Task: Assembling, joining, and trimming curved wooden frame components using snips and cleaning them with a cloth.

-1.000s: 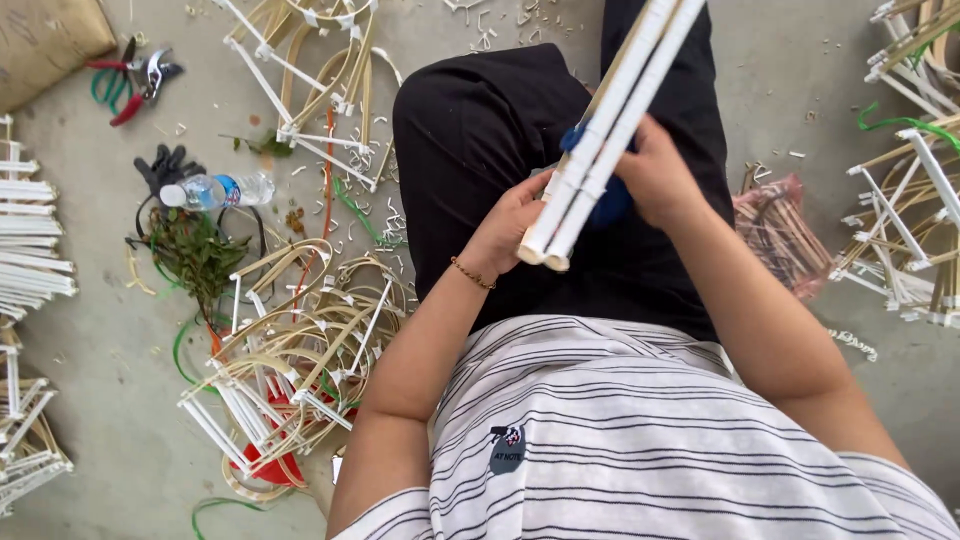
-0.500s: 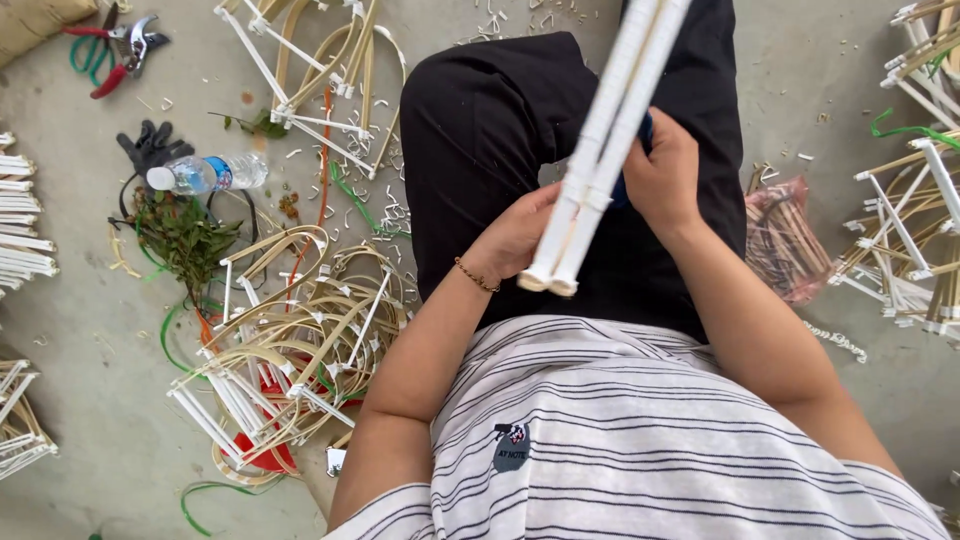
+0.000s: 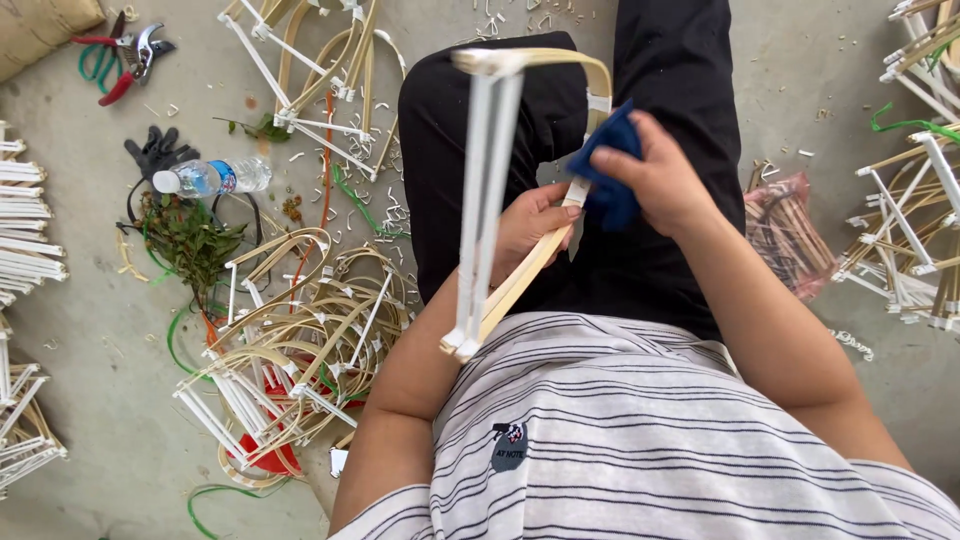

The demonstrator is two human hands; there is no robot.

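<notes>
I sit on a concrete floor in black trousers and a striped shirt. My left hand (image 3: pixel 530 225) grips a frame (image 3: pixel 490 200) made of white rods and a bent bamboo strip, held upright over my lap. My right hand (image 3: pixel 665 180) holds a blue cloth (image 3: pixel 608 165) pressed against the bamboo strip near the top of the frame's curve.
A heap of similar frames (image 3: pixel 290 350) lies at my left, more frames (image 3: pixel 310 70) at the top and others (image 3: pixel 915 200) at the right. A water bottle (image 3: pixel 210 177), black glove (image 3: pixel 155 150), red pruning shears (image 3: pixel 125 55) and a pink bag of sticks (image 3: pixel 790 230) lie around.
The frame has turned and opened out from a closed bundle of rods, now showing its bamboo arch. My right hand has moved with the blue cloth onto the bamboo strip.
</notes>
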